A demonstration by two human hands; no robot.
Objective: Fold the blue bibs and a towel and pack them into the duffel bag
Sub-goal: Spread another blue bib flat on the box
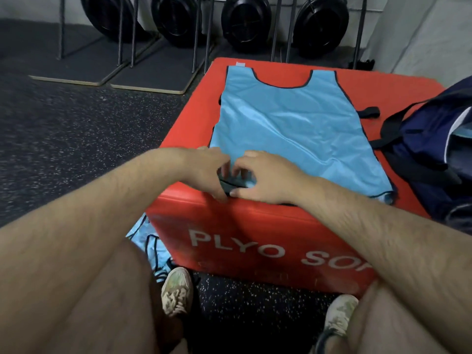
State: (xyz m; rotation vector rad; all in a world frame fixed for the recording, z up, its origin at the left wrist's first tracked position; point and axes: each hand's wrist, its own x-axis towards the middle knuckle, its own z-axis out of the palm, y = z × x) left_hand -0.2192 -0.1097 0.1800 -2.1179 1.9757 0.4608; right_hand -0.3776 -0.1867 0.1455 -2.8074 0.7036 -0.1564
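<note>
Head view: 1 blue bib [293, 123] is spread flat on the red plyo box [255, 241], the duffel bag [431, 149] touching its right edge. Its near hem is pinched by the left hand [209, 167] and right hand [265, 177]. More bibs [145, 241] are seen on the floor.

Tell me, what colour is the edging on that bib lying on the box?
Black or very dark trim on the light blue bib, clearest along the neckline in the head view.
</note>
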